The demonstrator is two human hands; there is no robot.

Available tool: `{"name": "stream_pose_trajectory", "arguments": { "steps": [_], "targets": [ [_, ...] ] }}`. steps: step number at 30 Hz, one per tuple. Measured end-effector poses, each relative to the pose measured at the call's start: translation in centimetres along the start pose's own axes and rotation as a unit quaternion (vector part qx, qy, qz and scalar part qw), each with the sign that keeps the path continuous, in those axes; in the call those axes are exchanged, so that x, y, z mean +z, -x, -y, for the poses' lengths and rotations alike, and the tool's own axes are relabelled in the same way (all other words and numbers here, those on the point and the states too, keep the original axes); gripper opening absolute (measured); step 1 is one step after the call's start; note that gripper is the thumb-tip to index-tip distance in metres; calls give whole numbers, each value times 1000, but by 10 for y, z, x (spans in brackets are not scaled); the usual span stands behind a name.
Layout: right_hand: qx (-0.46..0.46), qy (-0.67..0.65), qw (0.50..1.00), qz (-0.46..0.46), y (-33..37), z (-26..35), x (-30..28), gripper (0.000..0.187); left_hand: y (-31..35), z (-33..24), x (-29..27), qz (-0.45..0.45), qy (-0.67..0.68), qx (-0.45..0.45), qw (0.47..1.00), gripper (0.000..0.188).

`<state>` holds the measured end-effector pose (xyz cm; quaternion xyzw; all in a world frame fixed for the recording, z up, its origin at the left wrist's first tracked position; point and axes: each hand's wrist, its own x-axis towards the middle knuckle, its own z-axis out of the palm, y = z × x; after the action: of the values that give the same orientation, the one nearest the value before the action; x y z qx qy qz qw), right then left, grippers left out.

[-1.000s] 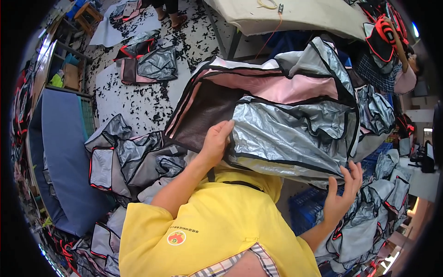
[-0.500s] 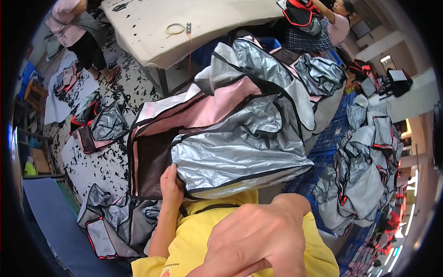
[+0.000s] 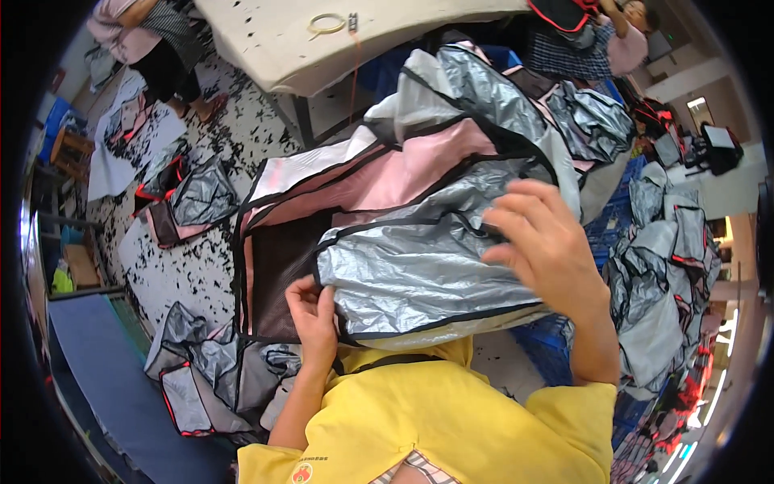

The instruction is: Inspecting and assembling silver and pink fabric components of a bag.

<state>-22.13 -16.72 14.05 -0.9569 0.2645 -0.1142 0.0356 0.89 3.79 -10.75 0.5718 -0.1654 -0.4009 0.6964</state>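
Note:
A large unfinished insulated bag (image 3: 419,278) lies spread in front of me, with crinkled silver foil, pink and dark brown panels and black-bound edges. At the near left corner of its silver panel, my left hand (image 3: 314,327) closes its thumb and fingers on the black-bound edge. Above the right part of the silver foil is my right hand (image 3: 548,250), fingers bent and apart, with nothing seen in it. Whether its fingertips touch the foil I cannot tell.
Behind the bag are more silver-lined pieces (image 3: 588,125) and a cloth-covered table (image 3: 282,48) with a ring of cord. Foil bags are piled on blue crates (image 3: 609,226) at right. Black scraps litter the floor (image 3: 161,274). Two people stand farther off.
My right hand has moved from close before my chest out over the silver foil, and its fingers have opened. My left hand stays at the panel's corner. The whole view has shifted slightly.

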Motion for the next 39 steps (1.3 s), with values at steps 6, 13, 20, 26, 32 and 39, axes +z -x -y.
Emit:
{"name": "stream_pose_trajectory", "arguments": {
  "steps": [6,13,20,26,32,39],
  "targets": [
    [53,158,986,13,59,-67,47,40,-34,-56,16,184,-221,113,951,89],
    [102,72,988,-90,71,-79,62,29,-92,-79,50,176,-326,100,923,25],
    [195,-4,973,-122,107,-124,73,15,-72,-61,30,129,-370,204,897,5],
    [160,39,982,-93,113,-124,77,21,-44,-49,-4,167,-404,327,838,27],
    [175,62,979,-81,132,-130,69,28,-25,-12,1,143,-351,381,843,37],
    [194,8,981,-12,112,-132,63,23,-18,-7,-9,110,-327,388,855,39]
  ]
}}
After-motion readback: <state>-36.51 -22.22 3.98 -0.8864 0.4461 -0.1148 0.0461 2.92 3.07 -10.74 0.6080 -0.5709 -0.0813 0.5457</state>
